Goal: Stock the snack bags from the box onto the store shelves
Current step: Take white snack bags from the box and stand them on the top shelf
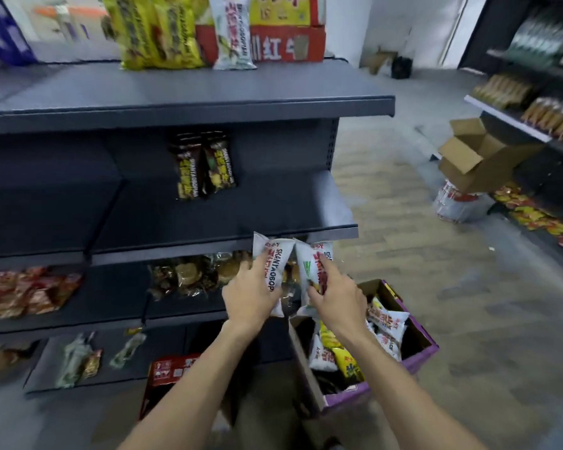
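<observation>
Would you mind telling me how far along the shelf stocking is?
Done: two dark bags stand on the middle shelf; yellow bags and a tall white bag on the top shelf. In hand: the left hand grips a white snack bag and the right hand a second white bag, both near the middle shelf's front edge. Left: the purple box holds more white and yellow packs.

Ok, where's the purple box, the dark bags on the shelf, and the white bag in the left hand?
purple box (348,397): head view, its front wall.
dark bags (192,170): head view, the left bag's front.
white bag (278,254): head view, its printed upper half, above the left hand (251,295).
</observation>
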A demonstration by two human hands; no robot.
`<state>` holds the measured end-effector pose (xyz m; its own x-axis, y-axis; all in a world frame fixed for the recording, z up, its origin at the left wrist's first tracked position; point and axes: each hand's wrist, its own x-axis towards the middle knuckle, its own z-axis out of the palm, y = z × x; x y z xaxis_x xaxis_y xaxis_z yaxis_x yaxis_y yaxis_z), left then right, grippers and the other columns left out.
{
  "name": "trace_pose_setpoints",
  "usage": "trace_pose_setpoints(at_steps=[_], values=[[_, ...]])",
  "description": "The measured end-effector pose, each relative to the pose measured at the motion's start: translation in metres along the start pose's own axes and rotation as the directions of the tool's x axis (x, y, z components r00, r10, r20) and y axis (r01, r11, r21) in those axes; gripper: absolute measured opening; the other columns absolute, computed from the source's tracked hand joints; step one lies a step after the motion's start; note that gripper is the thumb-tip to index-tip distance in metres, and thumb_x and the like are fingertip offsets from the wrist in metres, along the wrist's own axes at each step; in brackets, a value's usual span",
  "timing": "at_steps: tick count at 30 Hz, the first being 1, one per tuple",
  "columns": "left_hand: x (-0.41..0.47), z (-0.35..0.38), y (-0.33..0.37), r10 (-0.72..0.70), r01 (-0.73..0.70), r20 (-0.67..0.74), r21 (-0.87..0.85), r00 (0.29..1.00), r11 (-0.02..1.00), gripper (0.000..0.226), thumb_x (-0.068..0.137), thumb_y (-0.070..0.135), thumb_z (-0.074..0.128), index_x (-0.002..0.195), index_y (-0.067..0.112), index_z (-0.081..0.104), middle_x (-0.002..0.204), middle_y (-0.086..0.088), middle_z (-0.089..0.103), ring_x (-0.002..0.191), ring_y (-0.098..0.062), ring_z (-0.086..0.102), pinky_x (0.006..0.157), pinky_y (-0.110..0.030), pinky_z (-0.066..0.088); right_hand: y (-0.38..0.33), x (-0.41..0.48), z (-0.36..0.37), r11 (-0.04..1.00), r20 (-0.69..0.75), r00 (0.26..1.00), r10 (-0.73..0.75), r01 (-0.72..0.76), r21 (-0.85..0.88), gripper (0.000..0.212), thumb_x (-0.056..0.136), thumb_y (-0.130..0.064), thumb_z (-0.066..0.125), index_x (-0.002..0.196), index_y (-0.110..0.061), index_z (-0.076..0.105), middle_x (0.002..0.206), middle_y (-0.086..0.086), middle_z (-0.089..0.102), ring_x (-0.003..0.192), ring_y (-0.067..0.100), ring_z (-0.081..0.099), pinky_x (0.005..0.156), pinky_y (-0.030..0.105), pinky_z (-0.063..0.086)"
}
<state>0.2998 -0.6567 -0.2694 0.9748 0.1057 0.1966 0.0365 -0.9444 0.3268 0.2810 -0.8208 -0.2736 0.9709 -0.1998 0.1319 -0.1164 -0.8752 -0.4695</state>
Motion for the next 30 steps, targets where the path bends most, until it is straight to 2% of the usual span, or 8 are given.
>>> trace_pose_setpoints(at_steps=[4,7,12,15,20,24,30], values=[[-0.006,-0.045,-0.029,-0.027,0.026,-0.080,-0.018,0.996,0.999,0.067,0.085,0.053,0.053,0.147,0.042,0.030,0.096,0.001,0.055,0.083,-0.024,0.063,0.065,-0.035,0.050,-0.053,-0.014,-0.010,0.996,-0.054,0.996,-0.071,0.073,0.051,0.065,0.091,-0.043,0.062,0.148,-0.040,0.032,0.107,0.003,0.065,0.100,0.027,0.062,0.077,0.034,0.046],[-0.006,-0.078,-0.043,-0.030,0.027,-0.135,-0.028,0.990,0.999,0.064,0.086,0.052,0.053,0.146,0.042,0.030,0.091,0.003,0.051,0.076,-0.020,0.060,0.060,-0.031,0.045,-0.087,-0.017,-0.016,0.990,-0.081,0.991,-0.102,0.110,0.092,0.066,0.090,-0.043,0.062,0.147,-0.043,0.030,0.100,0.001,0.064,0.095,0.025,0.062,0.076,0.037,0.051],[0.009,-0.127,-0.055,-0.026,0.022,-0.265,-0.016,0.964,1.000,0.059,0.089,0.053,0.050,0.144,0.040,0.034,0.085,0.004,0.048,0.063,-0.015,0.048,0.053,-0.027,0.038,-0.137,-0.010,-0.038,0.970,-0.171,0.967,-0.187,0.209,0.122,0.063,0.089,-0.044,0.065,0.144,-0.042,0.032,0.094,-0.005,0.061,0.084,0.018,0.063,0.070,0.036,0.055],[0.024,-0.158,-0.054,0.001,-0.010,-0.341,-0.023,0.940,1.000,0.060,0.089,0.053,0.051,0.144,0.039,0.034,0.089,0.004,0.052,0.066,-0.016,0.054,0.054,-0.027,0.039,-0.162,0.002,-0.059,0.961,-0.259,0.939,-0.226,0.259,0.100,0.060,0.089,-0.045,0.064,0.141,-0.042,0.034,0.095,-0.005,0.063,0.085,0.019,0.064,0.067,0.034,0.054],[0.060,-0.206,-0.041,0.050,-0.061,-0.439,-0.011,0.897,0.998,0.064,0.088,0.055,0.052,0.146,0.038,0.031,0.094,0.001,0.054,0.073,-0.022,0.061,0.055,-0.030,0.042,-0.198,0.032,-0.102,0.945,-0.360,0.896,-0.258,0.312,0.099,0.066,0.088,-0.046,0.065,0.143,-0.044,0.028,0.100,-0.002,0.066,0.087,0.024,0.066,0.071,0.042,0.057],[0.097,-0.238,-0.025,0.097,-0.107,-0.498,0.009,0.862,0.994,0.072,0.084,0.054,0.058,0.147,0.035,0.030,0.094,-0.001,0.056,0.073,-0.023,0.062,0.056,-0.031,0.045,-0.219,0.067,-0.136,0.945,-0.432,0.860,-0.273,0.325,0.049,0.066,0.088,-0.046,0.065,0.144,-0.039,0.032,0.106,0.001,0.068,0.094,0.029,0.067,0.075,0.045,0.057],[0.160,-0.264,0.010,0.151,-0.172,-0.547,0.014,0.823,0.985,0.075,0.084,0.052,0.060,0.149,0.032,0.028,0.100,-0.003,0.058,0.077,-0.025,0.063,0.061,-0.034,0.050,-0.233,0.130,-0.176,0.928,-0.501,0.810,-0.304,0.370,0.035,0.064,0.089,-0.045,0.066,0.144,-0.032,0.037,0.107,0.003,0.068,0.094,0.029,0.067,0.073,0.040,0.053]])
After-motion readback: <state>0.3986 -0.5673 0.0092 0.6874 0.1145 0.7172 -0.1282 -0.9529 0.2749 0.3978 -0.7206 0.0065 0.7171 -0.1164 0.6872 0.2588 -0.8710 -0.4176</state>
